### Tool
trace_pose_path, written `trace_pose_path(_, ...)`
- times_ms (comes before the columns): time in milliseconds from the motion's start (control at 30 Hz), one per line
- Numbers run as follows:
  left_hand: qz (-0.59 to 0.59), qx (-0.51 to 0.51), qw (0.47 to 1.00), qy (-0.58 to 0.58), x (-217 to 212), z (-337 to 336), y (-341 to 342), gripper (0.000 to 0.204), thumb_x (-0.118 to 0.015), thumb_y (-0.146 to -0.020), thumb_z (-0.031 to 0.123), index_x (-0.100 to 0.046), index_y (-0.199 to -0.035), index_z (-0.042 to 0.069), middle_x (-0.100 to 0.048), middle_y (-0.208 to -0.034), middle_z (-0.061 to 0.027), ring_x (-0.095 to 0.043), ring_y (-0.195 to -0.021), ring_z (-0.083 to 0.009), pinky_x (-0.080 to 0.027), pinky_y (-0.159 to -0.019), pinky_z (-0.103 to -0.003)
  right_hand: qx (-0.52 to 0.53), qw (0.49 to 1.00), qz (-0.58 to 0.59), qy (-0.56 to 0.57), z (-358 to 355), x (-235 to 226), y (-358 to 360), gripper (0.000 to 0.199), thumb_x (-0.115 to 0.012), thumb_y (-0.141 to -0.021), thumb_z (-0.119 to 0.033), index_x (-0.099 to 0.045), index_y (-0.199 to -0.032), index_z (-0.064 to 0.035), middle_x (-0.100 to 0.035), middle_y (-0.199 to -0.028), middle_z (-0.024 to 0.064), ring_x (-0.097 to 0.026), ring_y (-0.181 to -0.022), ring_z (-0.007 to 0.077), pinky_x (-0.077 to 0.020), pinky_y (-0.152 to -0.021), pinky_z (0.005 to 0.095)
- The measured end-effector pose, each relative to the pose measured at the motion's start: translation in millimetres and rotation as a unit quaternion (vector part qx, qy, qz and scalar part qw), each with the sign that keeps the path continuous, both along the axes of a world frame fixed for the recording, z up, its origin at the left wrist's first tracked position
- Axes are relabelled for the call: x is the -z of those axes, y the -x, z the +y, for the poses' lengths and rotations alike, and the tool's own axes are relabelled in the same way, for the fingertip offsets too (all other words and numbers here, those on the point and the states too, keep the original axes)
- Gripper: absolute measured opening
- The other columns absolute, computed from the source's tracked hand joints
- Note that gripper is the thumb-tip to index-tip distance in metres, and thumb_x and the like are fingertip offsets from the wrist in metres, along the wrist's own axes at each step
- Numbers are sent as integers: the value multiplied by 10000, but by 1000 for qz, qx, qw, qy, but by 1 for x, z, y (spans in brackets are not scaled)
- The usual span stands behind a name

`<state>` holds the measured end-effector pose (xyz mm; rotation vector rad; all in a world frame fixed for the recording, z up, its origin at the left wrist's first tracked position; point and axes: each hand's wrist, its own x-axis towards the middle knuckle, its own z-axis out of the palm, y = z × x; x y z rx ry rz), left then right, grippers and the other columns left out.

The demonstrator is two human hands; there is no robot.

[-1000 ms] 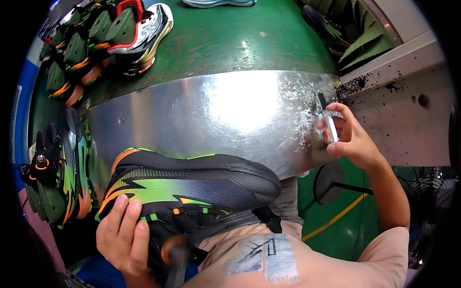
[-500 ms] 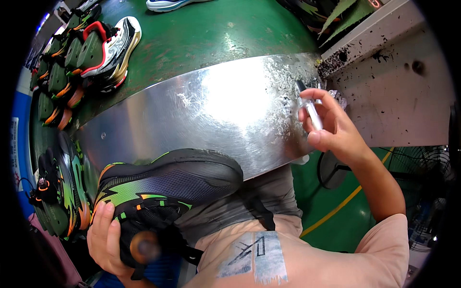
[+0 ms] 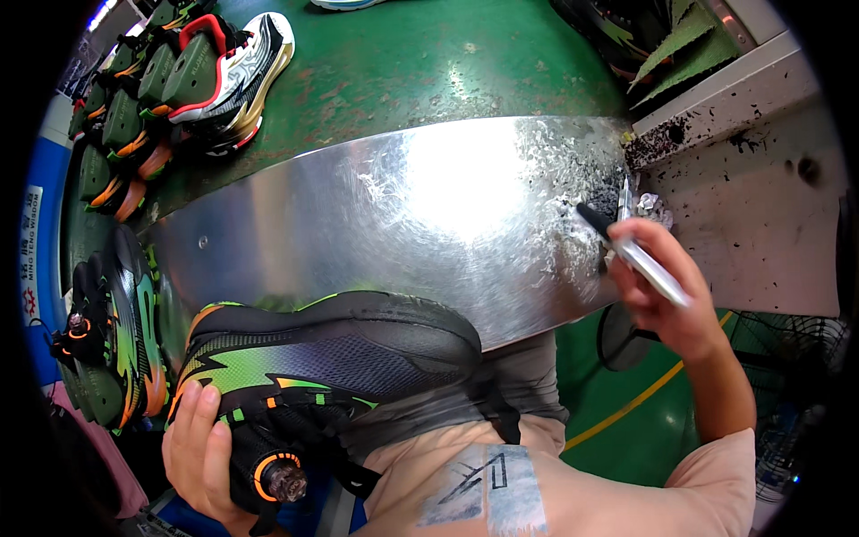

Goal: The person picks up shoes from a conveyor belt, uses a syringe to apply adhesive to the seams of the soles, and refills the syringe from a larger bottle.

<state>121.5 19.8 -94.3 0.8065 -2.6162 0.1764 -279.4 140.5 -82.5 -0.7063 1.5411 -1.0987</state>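
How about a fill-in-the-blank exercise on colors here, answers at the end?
The black sneaker in the left hand has small tabs of green and ____.
The silver pen-like tool in the right hand has one ____ end.
Behind the metal sheet, the painted worktop is ____.
Answers: orange; black; green.

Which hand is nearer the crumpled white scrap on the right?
Right. The right hand, holding a pen, is just below the scrap in view; the left hand is far off, lower left, holding a shoe.
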Motion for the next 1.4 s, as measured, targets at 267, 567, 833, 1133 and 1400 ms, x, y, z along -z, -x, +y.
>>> trace_pose_path(267,-17,16,1000,-19,1,-8,-5,451,-575,-904,337,-474,-1197,9,-624,-1153,-243,-629,-1026,-427,-496,-874,-471,-41,898,-396,186,15,-19,-43,1322,-437,-475,-977,-432,-1258,88,-462,-762,56,-371,-619,81,-294,-544,212)
trace_pose_path(567,-9,23,999,-31,-2,-8,-4,452,-578,-904,321,-468,-1200,-2,-609,-1169,-254,-618,-1038,-429,-488,-911,-481,-71,901,-388,180,6,-5,-45,1330,-440,-506,-977,-393,-1295,94,-456,-790,37,-322,-629,49,-218,-521,182)
trace_pose_path(833,-24,8,998,-50,-7,-13,15,526,-714,-831,298,-461,-1179,-4,-600,-1180,-249,-611,-1066,-402,-494,-942,-470,-29,966,-236,99,11,-11,-50,1094,-458,-636,-918,-472,-1171,35,-477,-750,59,-386,-600,82,-282,-496,208)
trace_pose_path(1133,-113,-14,982,-150,-32,-77,44,770,-917,-492,384,-601,-1078,-2,-640,-1099,-153,-619,-1007,-300,-463,-904,-379,30,938,-338,67,20,19,-60,1303,-446,-553,-955,-333,-1368,55,-412,-839,33,-306,-681,66,-228,-594,204)
trace_pose_path(1400,-229,-132,960,-88,-61,-51,64,875,-871,-438,565,-566,-1021,-11,-581,-1021,-115,-539,-920,-318,-387,-869,-411,22,917,-392,71,22,37,-53,1309,-455,-558,-936,-243,-1419,27,-386,-869,22,-289,-699,60,-235,-589,197)
